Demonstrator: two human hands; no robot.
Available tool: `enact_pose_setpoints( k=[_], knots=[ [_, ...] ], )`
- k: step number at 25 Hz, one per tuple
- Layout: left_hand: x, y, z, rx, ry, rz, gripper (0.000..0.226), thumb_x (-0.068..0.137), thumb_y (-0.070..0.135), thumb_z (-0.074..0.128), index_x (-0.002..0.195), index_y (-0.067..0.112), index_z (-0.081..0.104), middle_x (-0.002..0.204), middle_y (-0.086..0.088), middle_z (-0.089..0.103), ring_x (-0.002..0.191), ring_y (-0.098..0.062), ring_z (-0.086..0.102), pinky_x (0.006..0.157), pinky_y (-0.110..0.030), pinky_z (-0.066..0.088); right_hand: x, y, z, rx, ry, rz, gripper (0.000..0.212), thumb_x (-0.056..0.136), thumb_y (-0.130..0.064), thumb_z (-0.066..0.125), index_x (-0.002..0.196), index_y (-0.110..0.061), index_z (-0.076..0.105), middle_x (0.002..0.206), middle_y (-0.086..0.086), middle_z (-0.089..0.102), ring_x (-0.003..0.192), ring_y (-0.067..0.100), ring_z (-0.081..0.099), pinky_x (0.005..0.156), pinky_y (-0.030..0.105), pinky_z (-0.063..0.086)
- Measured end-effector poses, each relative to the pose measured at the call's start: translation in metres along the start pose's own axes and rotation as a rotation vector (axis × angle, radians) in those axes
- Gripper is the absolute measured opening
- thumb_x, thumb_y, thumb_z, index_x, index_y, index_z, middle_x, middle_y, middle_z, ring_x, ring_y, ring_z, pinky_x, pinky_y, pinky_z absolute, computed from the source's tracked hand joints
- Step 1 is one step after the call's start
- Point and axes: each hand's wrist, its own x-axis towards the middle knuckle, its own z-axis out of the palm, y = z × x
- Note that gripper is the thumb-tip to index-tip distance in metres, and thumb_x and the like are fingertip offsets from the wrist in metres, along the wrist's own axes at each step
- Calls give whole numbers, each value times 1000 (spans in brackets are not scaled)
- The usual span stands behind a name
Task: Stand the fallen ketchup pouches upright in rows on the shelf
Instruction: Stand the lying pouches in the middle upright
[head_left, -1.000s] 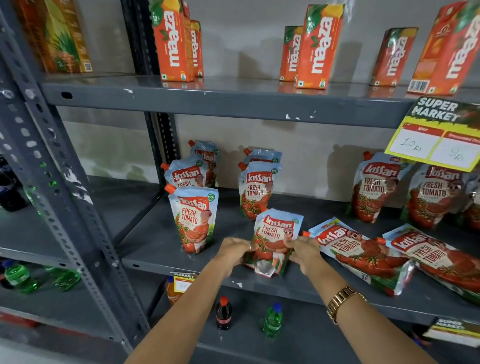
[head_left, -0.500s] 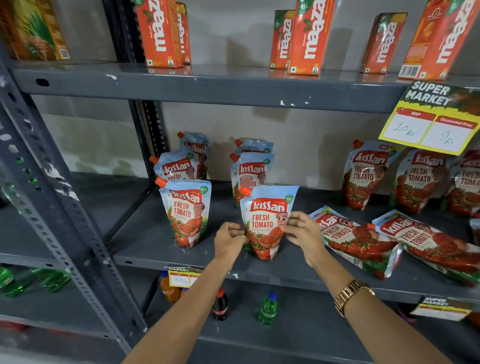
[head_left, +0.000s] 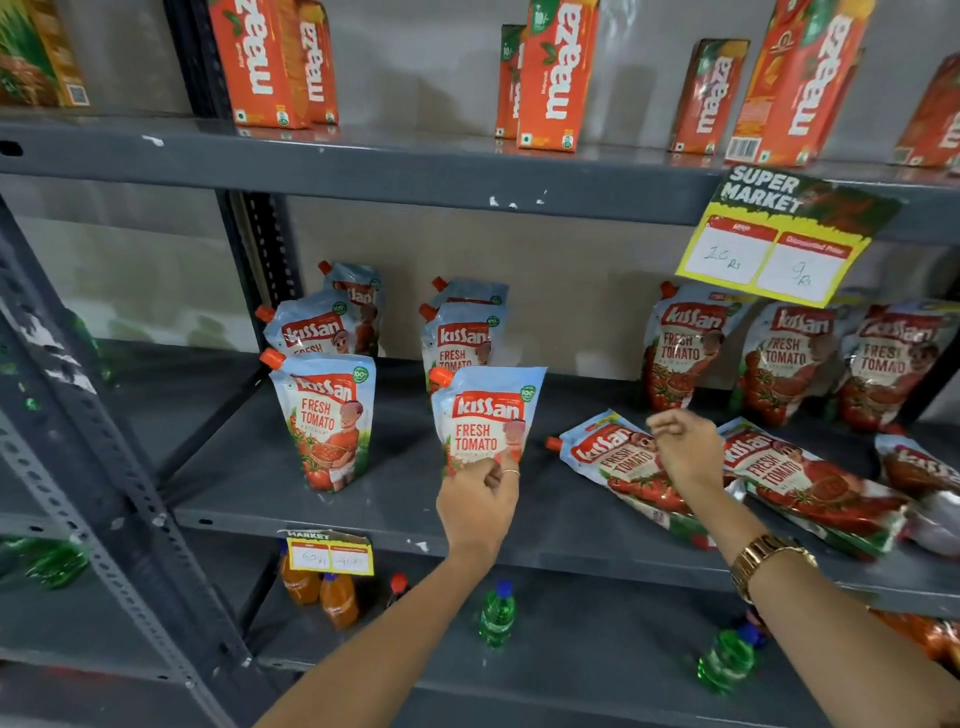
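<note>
My left hand (head_left: 480, 501) grips the lower part of an upright ketchup pouch (head_left: 485, 415) at the front of the middle row on the grey shelf (head_left: 322, 512). My right hand (head_left: 685, 452) hovers over a fallen pouch (head_left: 618, 462) lying flat, fingers loosely curled, holding nothing. Another fallen pouch (head_left: 810, 483) lies to its right, and a third (head_left: 919, 467) at the far right. An upright pouch (head_left: 324, 421) fronts the left row, with more standing behind. Three pouches (head_left: 779, 358) stand at the back right.
Orange juice cartons (head_left: 556, 73) stand on the upper shelf. A yellow price tag (head_left: 779, 244) hangs from its edge above the right pouches. Small bottles (head_left: 496, 616) stand on the lower shelf. A perforated steel upright (head_left: 104, 467) runs down the left.
The pouch was tipped forward in both hands, then stood upright. My right hand has let go and moved right over the fallen pouch; my left hand still holds the upright one.
</note>
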Motion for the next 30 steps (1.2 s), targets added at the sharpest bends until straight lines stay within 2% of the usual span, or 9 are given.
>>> enact_pose_setpoints(
  k=[2, 5, 10, 14, 18, 20, 22, 26, 30],
  knots=[
    [-11, 16, 19, -36, 6, -57, 46, 82, 29, 58, 43, 18, 38, 43, -2, 48, 45, -23, 45, 46, -29, 36, 12, 14, -15, -111, -28, -8, 25, 79, 8, 50, 88, -4, 70, 98, 18, 72, 94, 33, 64, 81, 36, 50],
    [-20, 25, 48, -28, -123, -141, 41, 84, 32, 55, 49, 9, 54, 54, -11, 66, 52, -26, 59, 55, -37, 49, 26, 34, -32, -293, -164, 60, 24, 80, -1, 53, 99, -4, 67, 109, 19, 69, 102, 36, 61, 87, 36, 48],
    [-37, 37, 96, -174, -393, -545, 37, 85, 31, 58, 55, 9, 57, 56, -9, 62, 45, -20, 56, 53, -32, 52, 30, 49, -43, -475, -399, 48, 27, 86, -17, 51, 102, -2, 66, 116, 20, 65, 109, 35, 58, 91, 37, 45],
    [-46, 57, 119, -222, -406, -668, 25, 83, 30, 61, 82, 5, 62, 76, -7, 62, 65, -21, 60, 57, -31, 56, 33, 52, -51, -515, -496, 39, 36, 85, -26, 50, 109, -1, 60, 119, 20, 62, 111, 34, 57, 89, 34, 44],
    [-49, 66, 125, -165, -311, -660, 31, 80, 29, 63, 95, 1, 67, 93, -10, 65, 79, -23, 59, 69, -29, 48, 22, 62, -67, -31, -669, 401, 39, 80, -32, 66, 102, -2, 53, 85, 19, 64, 67, 30, 64, 52, 32, 54],
    [-49, 67, 125, -191, -278, -712, 32, 79, 28, 64, 94, 0, 66, 93, -10, 65, 78, -22, 59, 66, -29, 46, 14, 68, -70, 106, -766, 500, 37, 83, -32, 64, 103, -4, 50, 87, 16, 64, 69, 29, 64, 47, 31, 51],
    [-49, 72, 126, -201, -261, -767, 29, 79, 25, 65, 93, -2, 65, 97, -14, 67, 83, -27, 62, 71, -33, 50, 9, 73, -69, 301, -792, 573, 30, 87, -26, 61, 106, -3, 55, 86, 14, 68, 72, 27, 67, 53, 32, 55],
    [-50, 77, 128, -241, -197, -827, 15, 78, 10, 64, 85, -3, 62, 102, -24, 67, 95, -37, 64, 88, -46, 54, 3, 75, -62, 536, -717, 648, 45, 84, -13, 63, 124, 1, 48, 121, 23, 61, 108, 36, 61, 94, 49, 50],
    [-58, 85, 126, -352, -147, -868, 8, 76, -5, 59, 83, -1, 61, 92, -21, 66, 83, -33, 63, 79, -43, 54, -1, 74, -68, 539, -682, 658, 25, 80, -2, 63, 104, 2, 59, 115, 21, 64, 100, 34, 62, 92, 45, 51]
  ],
)
